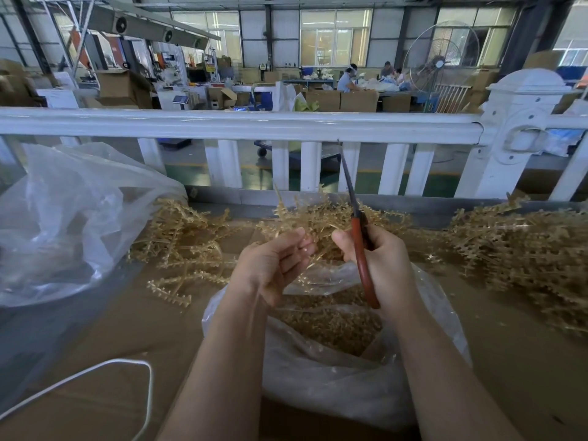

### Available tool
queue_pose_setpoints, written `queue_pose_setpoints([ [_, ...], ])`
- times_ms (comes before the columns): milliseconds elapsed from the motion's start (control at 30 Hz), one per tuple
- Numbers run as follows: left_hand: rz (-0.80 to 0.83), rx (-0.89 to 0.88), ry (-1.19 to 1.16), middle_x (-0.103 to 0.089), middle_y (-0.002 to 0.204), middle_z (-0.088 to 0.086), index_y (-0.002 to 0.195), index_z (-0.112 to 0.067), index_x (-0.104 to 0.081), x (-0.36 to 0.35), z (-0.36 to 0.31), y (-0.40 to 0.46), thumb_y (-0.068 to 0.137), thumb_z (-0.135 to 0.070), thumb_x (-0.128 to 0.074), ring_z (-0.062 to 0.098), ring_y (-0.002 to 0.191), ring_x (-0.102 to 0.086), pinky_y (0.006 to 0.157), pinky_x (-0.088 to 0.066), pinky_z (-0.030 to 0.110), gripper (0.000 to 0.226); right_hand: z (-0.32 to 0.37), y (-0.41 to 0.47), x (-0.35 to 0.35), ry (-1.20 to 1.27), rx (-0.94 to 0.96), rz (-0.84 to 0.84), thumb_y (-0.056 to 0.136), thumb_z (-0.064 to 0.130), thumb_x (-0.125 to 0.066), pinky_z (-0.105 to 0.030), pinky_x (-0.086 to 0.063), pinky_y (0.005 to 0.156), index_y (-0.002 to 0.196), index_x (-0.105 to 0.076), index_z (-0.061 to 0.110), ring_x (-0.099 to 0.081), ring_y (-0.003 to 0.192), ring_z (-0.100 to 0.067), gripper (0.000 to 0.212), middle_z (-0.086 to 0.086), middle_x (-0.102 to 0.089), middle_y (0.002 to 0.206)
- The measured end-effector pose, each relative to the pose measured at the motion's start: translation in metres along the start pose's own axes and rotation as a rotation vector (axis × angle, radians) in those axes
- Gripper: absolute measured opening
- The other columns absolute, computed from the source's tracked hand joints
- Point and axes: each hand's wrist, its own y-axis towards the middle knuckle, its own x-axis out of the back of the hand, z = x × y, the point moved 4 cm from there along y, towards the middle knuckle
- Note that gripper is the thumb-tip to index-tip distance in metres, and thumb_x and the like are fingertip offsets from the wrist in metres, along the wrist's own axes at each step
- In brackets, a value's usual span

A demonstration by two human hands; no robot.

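My right hand (378, 262) grips red-handled scissors (359, 237), whose dark blades point up towards the white railing. My left hand (273, 265) is palm up with its fingers curled, pinching a thin golden plastic sprue (313, 218) that sticks up between the two hands. Both hands hover over an open clear plastic bag (334, 377) that holds several small golden cut pieces (331, 323).
Piles of golden sprues lie on the brown cardboard-covered table, at the left (181, 246) and right (521, 249). A large clear bag (63, 218) sits at the far left. A white cord (140, 364) loops at the near left. A white railing (241, 127) borders the table's far side.
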Motion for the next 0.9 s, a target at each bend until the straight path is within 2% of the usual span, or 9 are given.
queue_pose_setpoints([
  [100, -0.045, -0.046, -0.037, -0.074, 0.076, 0.011, 0.085, 0.000, -0.070, 0.007, -0.006, 0.001, 0.083, -0.005, -0.073, 0.015, 0.065, -0.072, 0.064, -0.061, 0.025, 0.007, 0.001, -0.001, -0.001, -0.078, 0.050, 0.072, 0.066, 0.069, -0.078, -0.029, -0.050, 0.074, 0.083, -0.066, 0.023, -0.065, 0.072, -0.005, 0.050, 0.011, -0.068, 0.072],
  [267, -0.061, -0.088, -0.072, -0.075, 0.079, 0.013, 0.096, 0.004, -0.068, 0.013, -0.012, 0.001, 0.079, 0.001, -0.072, 0.016, 0.069, -0.074, 0.066, -0.061, 0.027, 0.018, -0.004, -0.002, -0.005, -0.333, 0.111, 0.173, 0.064, 0.079, -0.063, -0.024, -0.044, 0.066, 0.084, -0.058, 0.037, -0.062, 0.078, 0.006, 0.046, 0.028, -0.066, 0.082],
  [367, -0.045, -0.129, -0.091, -0.075, 0.082, 0.014, 0.100, 0.005, -0.066, 0.014, -0.016, 0.000, 0.072, 0.001, -0.074, 0.017, 0.072, -0.075, 0.064, -0.060, 0.026, 0.029, -0.009, -0.004, -0.008, -0.471, 0.130, 0.216, 0.064, 0.083, -0.062, -0.024, -0.047, 0.063, 0.087, -0.058, 0.040, -0.062, 0.076, 0.004, 0.049, 0.029, -0.065, 0.084],
  [467, -0.021, -0.191, -0.058, -0.075, 0.079, 0.014, 0.089, 0.002, -0.066, 0.015, -0.019, -0.001, 0.067, -0.001, -0.073, 0.017, 0.071, -0.074, 0.065, -0.060, 0.026, 0.023, -0.013, -0.005, -0.010, -0.544, 0.129, 0.226, 0.061, 0.087, -0.060, -0.025, -0.053, 0.063, 0.093, -0.057, 0.043, -0.064, 0.072, 0.005, 0.054, 0.031, -0.065, 0.084],
  [533, -0.013, -0.230, -0.009, -0.074, 0.075, 0.012, 0.081, -0.002, -0.066, 0.014, -0.020, -0.002, 0.074, 0.003, -0.071, 0.016, 0.069, -0.073, 0.066, -0.060, 0.026, 0.010, -0.014, -0.005, -0.010, -0.587, 0.132, 0.218, 0.060, 0.088, -0.058, -0.020, -0.050, 0.061, 0.096, -0.055, 0.047, -0.063, 0.073, 0.008, 0.055, 0.034, -0.065, 0.083],
  [600, -0.016, -0.262, 0.052, -0.073, 0.074, 0.011, 0.075, -0.004, -0.066, 0.014, -0.020, -0.003, 0.079, 0.006, -0.069, 0.016, 0.068, -0.072, 0.065, -0.059, 0.025, 0.012, -0.013, -0.005, -0.010, -0.630, 0.159, 0.200, 0.061, 0.089, -0.055, -0.016, -0.044, 0.061, 0.099, -0.054, 0.049, -0.059, 0.077, 0.011, 0.055, 0.030, -0.064, 0.079],
  [733, -0.001, -0.310, 0.104, -0.070, 0.074, 0.012, 0.072, -0.007, -0.064, 0.013, -0.023, -0.004, 0.080, 0.010, -0.067, 0.018, 0.070, -0.069, 0.066, -0.057, 0.023, 0.019, -0.012, -0.005, -0.010, -0.675, 0.199, 0.164, 0.060, 0.092, -0.051, -0.013, -0.037, 0.058, 0.099, -0.056, 0.045, -0.056, 0.075, 0.013, 0.061, 0.029, -0.061, 0.077],
  [900, 0.026, -0.353, 0.117, -0.067, 0.077, 0.012, 0.076, -0.006, -0.064, 0.012, -0.025, -0.006, 0.081, 0.011, -0.066, 0.023, 0.078, -0.066, 0.073, -0.059, 0.026, 0.018, -0.011, -0.006, -0.009, -0.686, 0.216, 0.143, 0.061, 0.092, -0.051, -0.008, -0.034, 0.056, 0.096, -0.053, 0.047, -0.054, 0.072, 0.016, 0.057, 0.032, -0.059, 0.073],
])
